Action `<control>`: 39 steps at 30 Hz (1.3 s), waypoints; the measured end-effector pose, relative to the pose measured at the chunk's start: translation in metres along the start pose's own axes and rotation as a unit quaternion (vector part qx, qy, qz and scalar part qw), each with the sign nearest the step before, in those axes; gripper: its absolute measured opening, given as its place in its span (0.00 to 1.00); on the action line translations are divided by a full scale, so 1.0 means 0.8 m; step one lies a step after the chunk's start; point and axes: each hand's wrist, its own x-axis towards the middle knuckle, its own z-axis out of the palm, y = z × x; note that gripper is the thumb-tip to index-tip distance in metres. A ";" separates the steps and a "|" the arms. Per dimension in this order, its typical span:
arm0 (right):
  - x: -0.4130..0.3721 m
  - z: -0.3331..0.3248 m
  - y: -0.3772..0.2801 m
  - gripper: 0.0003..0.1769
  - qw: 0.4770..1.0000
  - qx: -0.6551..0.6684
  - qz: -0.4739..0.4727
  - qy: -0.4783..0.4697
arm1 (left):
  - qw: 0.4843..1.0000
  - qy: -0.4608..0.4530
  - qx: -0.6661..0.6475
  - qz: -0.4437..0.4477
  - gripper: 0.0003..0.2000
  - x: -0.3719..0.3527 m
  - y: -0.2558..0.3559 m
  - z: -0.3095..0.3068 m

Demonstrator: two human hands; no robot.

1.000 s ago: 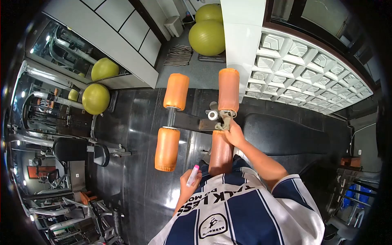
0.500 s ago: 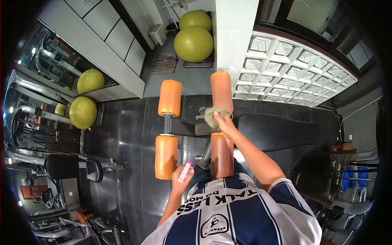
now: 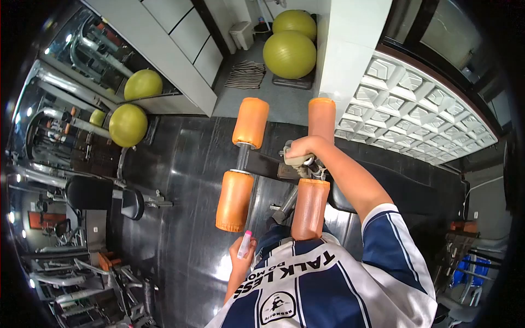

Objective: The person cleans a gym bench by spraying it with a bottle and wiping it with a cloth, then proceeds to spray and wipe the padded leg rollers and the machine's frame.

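My right hand [image 3: 304,147] is closed on a greyish-green cloth [image 3: 298,160], pressed against the metal bar [image 3: 316,170] between two brownish-orange foam rollers. The far roller [image 3: 322,119] lies just beyond my wrist; the near roller [image 3: 310,209] sits close to my body. In my left hand [image 3: 238,256], held low in front of me, is a small white bottle [image 3: 245,245] with a pink cap. Above that hand are two brighter orange rollers, one near [image 3: 235,201] and one far [image 3: 251,121], on a second bar [image 3: 242,157]. My right fingertips are partly hidden.
A black padded bench [image 3: 377,186] extends to the right of the rollers. Green exercise balls [image 3: 290,54] stand at the back, near a striped mat [image 3: 245,75]. Gym machines [image 3: 90,191] line the left side, and a white patterned wall panel [image 3: 415,104] is at right.
My right hand has turned over and now wraps the cloth around the bar, with its elbow raised. My left hand still holds the bottle. The whole view has shifted and tilted.
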 end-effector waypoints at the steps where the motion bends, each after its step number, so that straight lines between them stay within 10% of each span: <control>1: -0.010 -0.001 -0.016 0.31 1.000 -0.005 -0.003 -0.003 | 1.000 0.006 -0.001 -0.002 0.07 -0.003 0.000 0.002; 7: -0.065 0.092 -0.082 0.16 0.854 -0.499 0.018 0.150 | 1.000 0.012 0.001 -0.027 0.08 -0.009 0.014 0.026; 13: -0.106 0.142 -0.058 0.13 0.789 -0.581 -0.098 0.174 | 0.999 0.008 -0.031 0.005 0.08 0.007 0.018 0.048; 16: -0.074 0.198 0.026 0.13 0.876 -0.356 -0.185 0.269 | 0.999 0.003 -0.039 0.004 0.08 0.008 0.016 0.050; 20: -0.080 0.245 0.092 0.18 0.851 0.018 -0.230 0.471 | 0.998 -0.002 -0.053 -0.037 0.08 0.003 0.023 0.049; 23: -0.125 0.226 0.095 0.23 0.892 0.357 0.009 0.276 | 0.999 -0.027 -0.029 -0.012 0.09 0.004 0.014 0.049; 27: -0.075 0.271 0.152 0.30 0.675 0.639 -0.051 0.366 | 0.999 -0.052 -0.008 0.012 0.09 0.017 0.022 0.055; 31: -0.149 0.201 0.109 0.26 0.526 0.770 -0.070 0.353 | 0.997 -0.076 0.002 0.026 0.10 0.035 0.034 0.058; 33: -0.157 0.174 0.090 0.30 0.535 0.760 -0.112 0.352 | 0.996 -0.087 0.012 0.026 0.10 0.043 0.040 0.058; 37: -0.085 0.177 0.067 0.30 0.740 0.560 -0.138 0.346 | 0.995 -0.080 -0.004 0.066 0.12 0.050 0.033 0.063; 39: -0.040 0.207 0.064 0.34 0.731 0.457 -0.133 0.489 | 0.995 -0.078 0.001 0.068 0.11 0.051 0.042 0.065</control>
